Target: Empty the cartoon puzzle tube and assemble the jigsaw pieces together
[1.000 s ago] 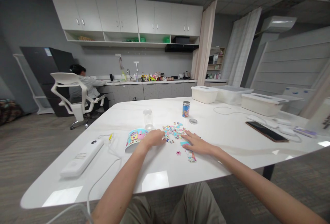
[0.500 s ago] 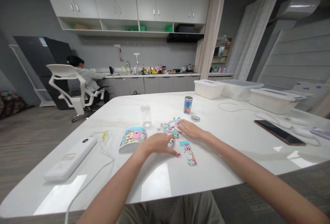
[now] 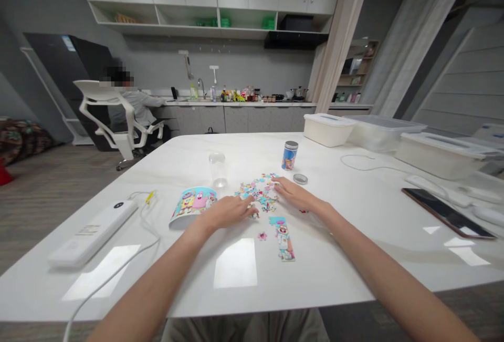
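Observation:
A loose pile of small colourful jigsaw pieces (image 3: 258,190) lies on the white table. At its near left edge my left hand (image 3: 230,211) rests with fingers stretched over a few pieces, thumb apart. My right hand (image 3: 294,195) reaches in from the right, fingers spread and touching pieces at the pile's right side; nothing shows gripped in either hand. Nearer me lies a joined strip of puzzle (image 3: 283,239) with a cartoon figure. A single pink piece (image 3: 262,236) sits just left of it. A curved cartoon picture sheet (image 3: 192,205) stands beside my left wrist.
Behind the pile stand a clear jar (image 3: 218,170) and a blue cartoon can (image 3: 290,156), with a round metal lid (image 3: 300,178) near it. A white power bank (image 3: 94,231) with cable lies left, a phone (image 3: 444,211) right. Lidded boxes (image 3: 328,130) line the back right. A person sits beyond.
My left hand has moved off the pink piece, up and left to the pile's edge. My right hand stays at the pile's right side. The view has shifted slightly.

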{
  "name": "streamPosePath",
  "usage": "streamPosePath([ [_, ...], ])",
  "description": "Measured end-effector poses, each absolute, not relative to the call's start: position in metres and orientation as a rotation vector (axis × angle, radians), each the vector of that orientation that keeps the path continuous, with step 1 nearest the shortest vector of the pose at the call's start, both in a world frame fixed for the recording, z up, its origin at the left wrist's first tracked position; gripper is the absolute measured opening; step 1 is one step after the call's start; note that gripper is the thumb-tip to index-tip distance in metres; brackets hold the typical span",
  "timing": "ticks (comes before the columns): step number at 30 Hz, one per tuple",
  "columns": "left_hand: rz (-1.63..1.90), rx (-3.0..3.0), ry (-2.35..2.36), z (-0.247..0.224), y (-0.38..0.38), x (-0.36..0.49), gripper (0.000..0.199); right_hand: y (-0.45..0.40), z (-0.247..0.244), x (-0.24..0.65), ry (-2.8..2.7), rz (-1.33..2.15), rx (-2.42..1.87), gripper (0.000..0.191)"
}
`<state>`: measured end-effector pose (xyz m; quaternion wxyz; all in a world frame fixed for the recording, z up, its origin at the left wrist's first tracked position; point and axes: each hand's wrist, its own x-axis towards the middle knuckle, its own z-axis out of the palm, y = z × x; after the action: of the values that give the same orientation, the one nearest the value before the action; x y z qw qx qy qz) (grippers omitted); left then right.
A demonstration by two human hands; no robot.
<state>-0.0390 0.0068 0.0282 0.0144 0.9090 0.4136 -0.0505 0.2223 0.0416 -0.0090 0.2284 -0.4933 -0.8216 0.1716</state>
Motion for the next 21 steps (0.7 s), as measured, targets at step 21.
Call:
streamPosePath([
  [21,-0.146,2.919,1.433,0.013,0.020,-0.039,0.035,0.038,0.018,0.264,-2.379,0.918,-1.529,0.025],
])
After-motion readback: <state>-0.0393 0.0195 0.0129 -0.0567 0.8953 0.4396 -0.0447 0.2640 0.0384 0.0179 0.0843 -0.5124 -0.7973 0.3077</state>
